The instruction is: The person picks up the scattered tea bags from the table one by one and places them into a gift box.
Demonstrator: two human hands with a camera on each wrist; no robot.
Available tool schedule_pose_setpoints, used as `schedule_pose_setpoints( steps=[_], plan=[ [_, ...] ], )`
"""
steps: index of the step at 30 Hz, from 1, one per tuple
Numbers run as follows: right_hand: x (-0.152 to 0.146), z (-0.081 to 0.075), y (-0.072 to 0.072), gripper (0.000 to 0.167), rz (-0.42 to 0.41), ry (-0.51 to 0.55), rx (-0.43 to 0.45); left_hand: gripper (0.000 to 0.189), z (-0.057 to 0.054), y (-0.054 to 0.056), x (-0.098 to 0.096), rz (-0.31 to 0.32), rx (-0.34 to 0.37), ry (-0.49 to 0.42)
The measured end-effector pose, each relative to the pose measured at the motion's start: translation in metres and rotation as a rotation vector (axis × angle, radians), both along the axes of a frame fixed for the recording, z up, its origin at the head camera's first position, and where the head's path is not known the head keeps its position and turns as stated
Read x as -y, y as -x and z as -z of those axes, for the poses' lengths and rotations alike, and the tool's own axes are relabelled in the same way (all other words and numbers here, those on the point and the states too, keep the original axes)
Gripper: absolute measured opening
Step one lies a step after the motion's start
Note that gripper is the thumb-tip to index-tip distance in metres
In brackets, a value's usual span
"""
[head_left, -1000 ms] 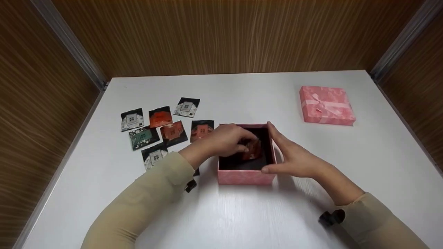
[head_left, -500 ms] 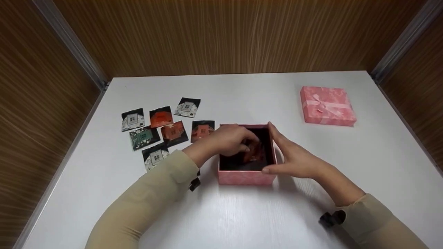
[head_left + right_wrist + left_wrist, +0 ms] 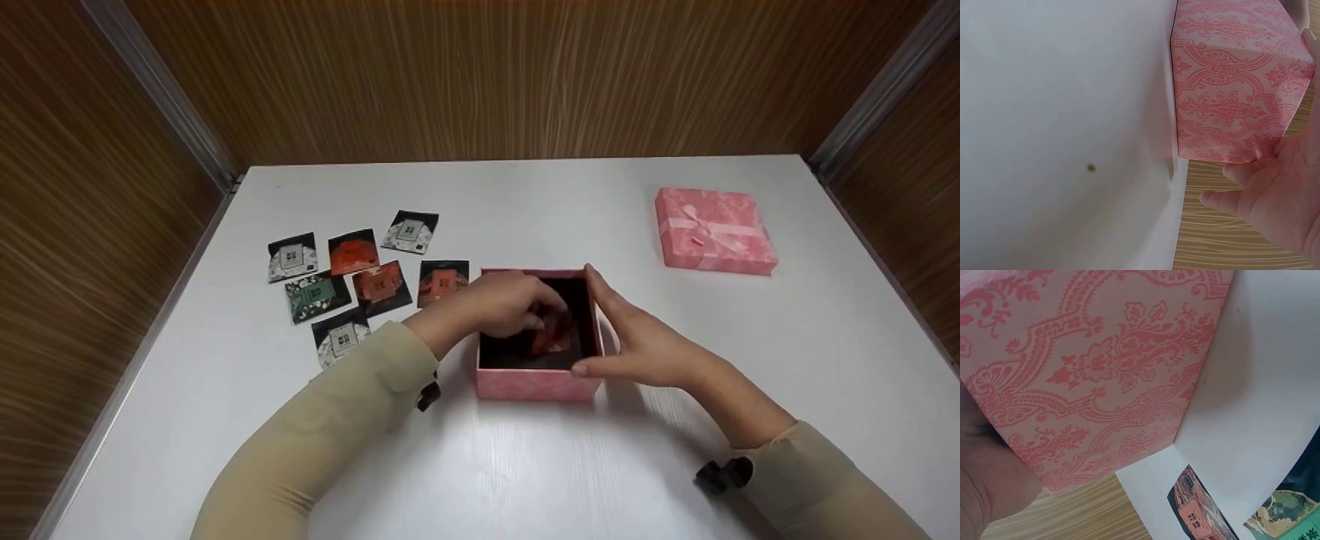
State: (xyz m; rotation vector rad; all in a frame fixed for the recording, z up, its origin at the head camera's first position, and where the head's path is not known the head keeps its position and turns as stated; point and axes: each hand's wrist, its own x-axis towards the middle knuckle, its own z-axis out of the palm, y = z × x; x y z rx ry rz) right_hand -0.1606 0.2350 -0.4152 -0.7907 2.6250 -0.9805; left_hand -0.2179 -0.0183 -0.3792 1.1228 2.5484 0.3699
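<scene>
A pink patterned gift box (image 3: pixel 540 385) with a dark interior stands without its lid at the middle of the white table. My left hand (image 3: pixel 510 304) reaches into it over the left wall, fingers curled at the upper edge of a red sachet (image 3: pixel 553 339). The hand partly covers this sachet, which lies low in the box. At the right wall, my right hand (image 3: pixel 645 349) steadies the box, thumb at the front corner and fingers stretched toward the back corner. In the right wrist view, the fingers of the right hand (image 3: pixel 1280 197) lie against the patterned side.
Left of the box lie several flat sachets: red ones (image 3: pixel 381 288), white-and-black ones (image 3: pixel 410 231) and a green one (image 3: pixel 317 295). The left forearm overlaps the nearest. A pink lid (image 3: pixel 716 231) with a ribbon bow rests at the back right. Wood-grain panels (image 3: pixel 480 82) enclose the table.
My left hand has moved slightly right, and the red sachet has gone lower into the box. The right hand keeps its place on the box. The whole view has shifted a little.
</scene>
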Motion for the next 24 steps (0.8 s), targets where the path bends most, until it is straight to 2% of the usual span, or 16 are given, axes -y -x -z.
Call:
schedule_pose_setpoints(
  steps=[5, 10, 14, 19, 22, 24],
  plan=[
    [-0.0009, -0.0005, -0.0002, 0.13, 0.002, -0.002, -0.007, 0.034, -0.0009, -0.0006, -0.0026, 0.005, -0.011, 0.038],
    [0.0001, -0.0003, -0.0003, 0.13, -0.001, 0.007, -0.006, 0.045, -0.0017, -0.0022, -0.0025, -0.01, -0.024, 0.1],
    [0.0002, 0.0002, -0.0003, 0.13, 0.001, 0.012, -0.003, 0.043, -0.0024, -0.0018, -0.0012, -0.013, -0.003, 0.053],
    [-0.0001, -0.0008, -0.0003, 0.13, 0.006, 0.01, -0.001, 0.039, -0.0054, 0.0005, 0.0007, -0.001, 0.094, -0.048],
    [0.0001, -0.0006, -0.0001, 0.13, 0.003, 0.013, 0.004, 0.038, -0.0062, 0.002, 0.001, 0.024, 0.139, -0.066],
    [0.0, -0.0003, -0.0001, 0.13, -0.001, 0.016, 0.006, 0.038, -0.0054, 0.0026, 0.0004, 0.037, 0.134, -0.054]
  ],
)
